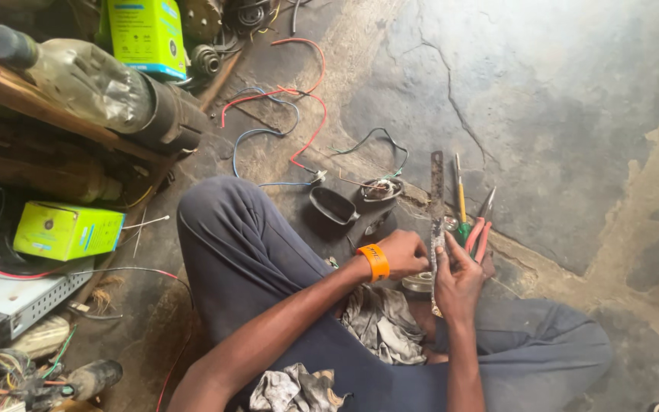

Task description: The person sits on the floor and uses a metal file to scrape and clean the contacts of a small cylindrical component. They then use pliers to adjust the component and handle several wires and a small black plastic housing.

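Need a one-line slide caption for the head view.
Seated person's left hand and right hand grip a worn metal strip beside red-handled pliers.

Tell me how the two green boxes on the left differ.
The upper green box stands upright at the top edge, partly cut off by the picture; the lower green box lies on its side, fully in view. The upper one shows a blue band along its bottom edge; the lower one is a paler yellow-green with a blue patch at one end. Both are small cardboard cartons among loose wires.
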`<control>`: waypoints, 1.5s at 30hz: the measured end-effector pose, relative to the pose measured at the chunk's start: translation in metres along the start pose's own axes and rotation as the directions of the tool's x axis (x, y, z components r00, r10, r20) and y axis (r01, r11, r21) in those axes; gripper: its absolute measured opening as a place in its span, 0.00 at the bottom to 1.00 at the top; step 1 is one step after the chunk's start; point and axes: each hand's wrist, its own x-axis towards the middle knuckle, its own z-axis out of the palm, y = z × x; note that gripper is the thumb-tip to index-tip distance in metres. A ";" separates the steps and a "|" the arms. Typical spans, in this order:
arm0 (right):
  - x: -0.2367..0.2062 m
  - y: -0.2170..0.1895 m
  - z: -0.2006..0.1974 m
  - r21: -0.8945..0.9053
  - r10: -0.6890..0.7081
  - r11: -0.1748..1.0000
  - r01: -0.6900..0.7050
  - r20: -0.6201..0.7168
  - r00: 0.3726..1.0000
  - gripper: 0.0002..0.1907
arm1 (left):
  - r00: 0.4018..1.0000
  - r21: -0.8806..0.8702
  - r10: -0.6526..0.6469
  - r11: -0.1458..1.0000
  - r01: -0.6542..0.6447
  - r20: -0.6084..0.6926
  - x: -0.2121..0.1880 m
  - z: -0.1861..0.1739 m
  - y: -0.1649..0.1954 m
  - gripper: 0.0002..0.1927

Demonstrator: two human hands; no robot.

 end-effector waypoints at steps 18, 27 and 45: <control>-0.001 -0.005 -0.007 -0.164 -0.229 0.961 0.224 -0.008 0.973 0.19 | 0.997 0.013 0.021 1.000 -0.020 -0.071 0.000 0.006 0.001 0.18; -0.002 -0.008 -0.007 -0.047 0.143 0.989 -0.144 -0.028 0.989 0.20 | 0.998 -0.049 -0.064 0.997 0.065 0.010 -0.006 -0.004 0.011 0.18; -0.005 -0.009 -0.003 -0.301 -0.075 0.951 0.065 -0.022 0.997 0.19 | 0.997 -0.027 -0.016 1.000 0.014 -0.074 -0.010 -0.004 0.012 0.19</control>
